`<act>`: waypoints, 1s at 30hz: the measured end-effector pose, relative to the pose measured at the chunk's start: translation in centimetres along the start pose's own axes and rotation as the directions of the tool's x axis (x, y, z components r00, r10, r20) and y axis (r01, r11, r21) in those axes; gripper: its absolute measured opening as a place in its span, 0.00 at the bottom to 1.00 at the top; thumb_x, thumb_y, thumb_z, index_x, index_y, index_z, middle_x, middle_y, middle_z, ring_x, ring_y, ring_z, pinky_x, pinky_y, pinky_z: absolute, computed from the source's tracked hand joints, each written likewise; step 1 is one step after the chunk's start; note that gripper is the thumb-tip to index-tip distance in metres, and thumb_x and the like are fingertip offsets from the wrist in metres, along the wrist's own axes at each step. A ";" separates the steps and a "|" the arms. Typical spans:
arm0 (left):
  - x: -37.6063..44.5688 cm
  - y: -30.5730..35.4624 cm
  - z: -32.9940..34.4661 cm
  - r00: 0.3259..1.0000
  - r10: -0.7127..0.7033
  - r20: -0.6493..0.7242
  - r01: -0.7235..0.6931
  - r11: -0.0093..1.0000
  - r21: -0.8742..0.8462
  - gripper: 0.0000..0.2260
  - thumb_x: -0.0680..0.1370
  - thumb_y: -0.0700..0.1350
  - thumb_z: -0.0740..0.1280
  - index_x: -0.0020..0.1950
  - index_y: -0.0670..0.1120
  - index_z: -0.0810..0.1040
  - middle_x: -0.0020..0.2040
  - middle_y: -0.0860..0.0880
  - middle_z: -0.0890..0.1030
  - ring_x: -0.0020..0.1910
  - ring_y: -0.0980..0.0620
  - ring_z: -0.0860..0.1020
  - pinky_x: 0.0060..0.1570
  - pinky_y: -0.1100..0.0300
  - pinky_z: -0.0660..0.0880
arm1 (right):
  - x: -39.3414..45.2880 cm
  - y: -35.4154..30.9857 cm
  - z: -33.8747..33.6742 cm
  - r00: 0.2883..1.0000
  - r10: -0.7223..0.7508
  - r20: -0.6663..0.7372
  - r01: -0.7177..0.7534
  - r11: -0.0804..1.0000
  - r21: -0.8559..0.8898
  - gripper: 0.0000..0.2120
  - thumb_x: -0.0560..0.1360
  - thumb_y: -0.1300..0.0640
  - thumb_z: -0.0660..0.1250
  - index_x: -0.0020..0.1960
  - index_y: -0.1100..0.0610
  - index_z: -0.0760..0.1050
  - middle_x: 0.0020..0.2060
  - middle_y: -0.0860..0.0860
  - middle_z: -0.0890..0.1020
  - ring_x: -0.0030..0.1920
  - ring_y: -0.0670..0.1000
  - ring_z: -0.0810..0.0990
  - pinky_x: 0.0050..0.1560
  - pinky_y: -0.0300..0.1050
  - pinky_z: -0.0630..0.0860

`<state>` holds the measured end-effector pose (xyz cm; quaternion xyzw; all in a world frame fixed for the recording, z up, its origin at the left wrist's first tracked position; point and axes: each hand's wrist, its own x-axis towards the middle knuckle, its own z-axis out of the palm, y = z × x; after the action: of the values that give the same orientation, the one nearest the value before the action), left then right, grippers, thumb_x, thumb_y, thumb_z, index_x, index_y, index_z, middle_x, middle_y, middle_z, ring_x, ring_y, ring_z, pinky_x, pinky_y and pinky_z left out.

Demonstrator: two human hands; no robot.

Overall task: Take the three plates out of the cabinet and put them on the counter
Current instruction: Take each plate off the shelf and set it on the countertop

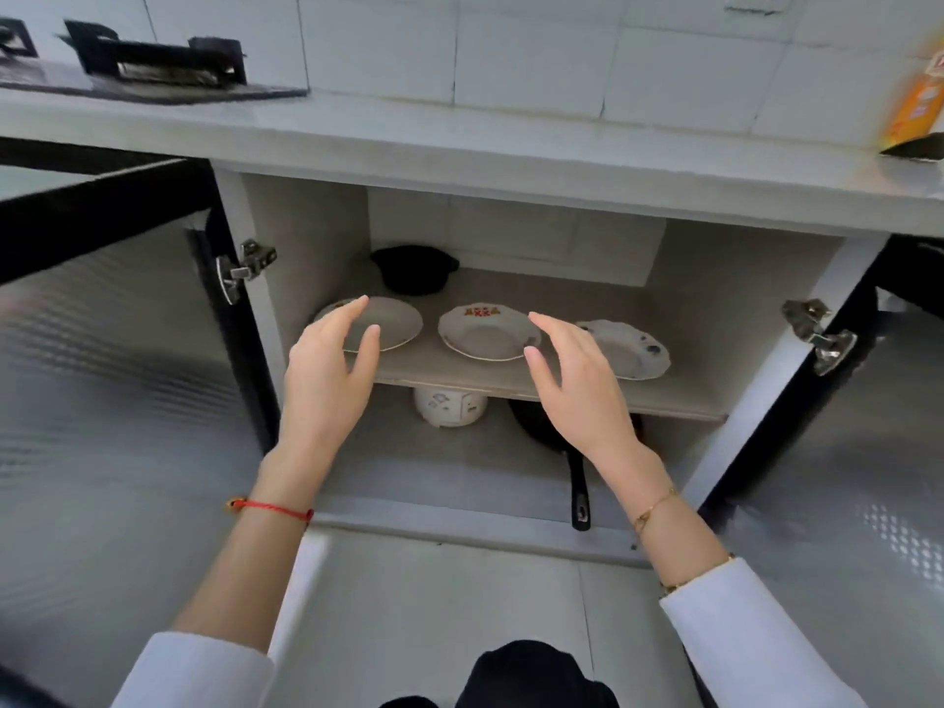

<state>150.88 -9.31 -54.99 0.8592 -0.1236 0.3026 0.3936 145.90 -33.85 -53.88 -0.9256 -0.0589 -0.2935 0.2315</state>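
Observation:
Three white plates lie in a row on the cabinet's middle shelf (679, 396). The left plate (396, 319) is partly covered by my left hand (327, 370), which hovers in front of it with fingers spread and holds nothing. The middle plate (480, 332) carries red marks near its far rim. The right plate (631, 347) has a wavy edge with blue marks, and my right hand (577, 380) is open in front of it, between the middle and right plates. The pale counter (511, 150) runs above the cabinet.
Both cabinet doors (102, 375) (878, 452) stand wide open at the sides. A black pot (414, 268) sits at the shelf's back. Below the shelf are a white rice cooker (449, 406) and a black pan (577, 482). A stove (153, 63) and an orange packet (914, 104) sit on the counter.

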 end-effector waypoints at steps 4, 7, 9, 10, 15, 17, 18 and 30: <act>2.5 -4.9 1.8 0.991 -0.131 -0.014 0.131 0.991 0.022 0.17 0.81 0.45 0.63 0.69 0.42 0.74 0.65 0.45 0.78 0.65 0.49 0.75 0.66 0.60 0.68 | 4.3 1.1 5.9 0.996 0.029 0.088 -0.035 0.997 0.066 0.19 0.81 0.52 0.58 0.71 0.55 0.67 0.67 0.50 0.74 0.69 0.50 0.69 0.67 0.43 0.65; 4.4 -8.3 3.5 0.969 -0.246 0.022 0.244 0.968 0.061 0.19 0.80 0.46 0.63 0.70 0.40 0.73 0.66 0.43 0.78 0.67 0.47 0.75 0.67 0.58 0.68 | 7.5 1.5 10.2 0.989 0.030 0.143 -0.044 0.995 0.095 0.19 0.81 0.53 0.58 0.70 0.56 0.68 0.67 0.52 0.74 0.68 0.51 0.70 0.66 0.43 0.65; 5.7 -9.9 4.6 0.954 -0.299 0.032 0.296 0.953 0.069 0.19 0.80 0.46 0.63 0.70 0.40 0.73 0.65 0.42 0.78 0.66 0.45 0.75 0.65 0.59 0.68 | 9.4 1.7 12.7 0.982 0.047 0.182 -0.069 0.991 0.117 0.19 0.81 0.53 0.58 0.70 0.58 0.68 0.66 0.54 0.75 0.68 0.53 0.71 0.65 0.42 0.66; 6.4 -10.6 5.2 0.944 -0.327 0.035 0.324 0.943 0.070 0.19 0.80 0.45 0.64 0.69 0.40 0.73 0.64 0.41 0.78 0.65 0.44 0.75 0.63 0.60 0.68 | 10.3 1.9 14.0 0.979 0.056 0.195 -0.083 0.987 0.136 0.19 0.81 0.54 0.58 0.70 0.59 0.68 0.66 0.55 0.75 0.67 0.54 0.72 0.64 0.43 0.67; 9.4 -14.3 8.3 0.863 -0.496 0.091 0.491 0.868 0.075 0.18 0.80 0.44 0.63 0.68 0.38 0.73 0.63 0.40 0.79 0.64 0.42 0.75 0.61 0.59 0.68 | 14.6 3.2 20.3 0.950 0.115 0.289 -0.178 0.962 0.205 0.18 0.80 0.56 0.59 0.68 0.60 0.69 0.62 0.58 0.77 0.62 0.57 0.76 0.60 0.43 0.70; 10.4 -15.5 9.3 0.832 -0.544 0.109 0.539 0.839 0.072 0.17 0.80 0.43 0.63 0.68 0.39 0.74 0.63 0.40 0.79 0.64 0.42 0.75 0.61 0.57 0.69 | 16.0 3.6 22.3 0.925 0.168 0.341 -0.246 0.949 0.199 0.17 0.80 0.57 0.59 0.68 0.60 0.69 0.61 0.58 0.78 0.60 0.58 0.77 0.58 0.44 0.70; 10.8 -16.2 9.7 0.822 -0.558 0.116 0.553 0.830 0.075 0.16 0.80 0.42 0.63 0.66 0.39 0.75 0.62 0.40 0.80 0.63 0.40 0.76 0.60 0.56 0.70 | 16.7 3.9 23.3 0.911 0.198 0.361 -0.280 0.941 0.191 0.16 0.80 0.57 0.58 0.67 0.60 0.70 0.60 0.59 0.78 0.59 0.58 0.77 0.58 0.46 0.72; 13.8 -21.8 13.0 0.763 -0.623 0.171 0.618 0.781 0.088 0.15 0.79 0.42 0.64 0.63 0.38 0.77 0.59 0.37 0.80 0.59 0.37 0.78 0.59 0.49 0.74 | 20.9 5.0 29.1 0.842 0.262 0.472 -0.283 0.959 -0.029 0.16 0.80 0.59 0.58 0.62 0.67 0.73 0.59 0.64 0.78 0.60 0.62 0.77 0.56 0.47 0.73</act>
<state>177.09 -4.33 -66.17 0.8816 0.1342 0.0731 0.4466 179.31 -25.33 -64.92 -0.9628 0.0125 -0.0227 0.2688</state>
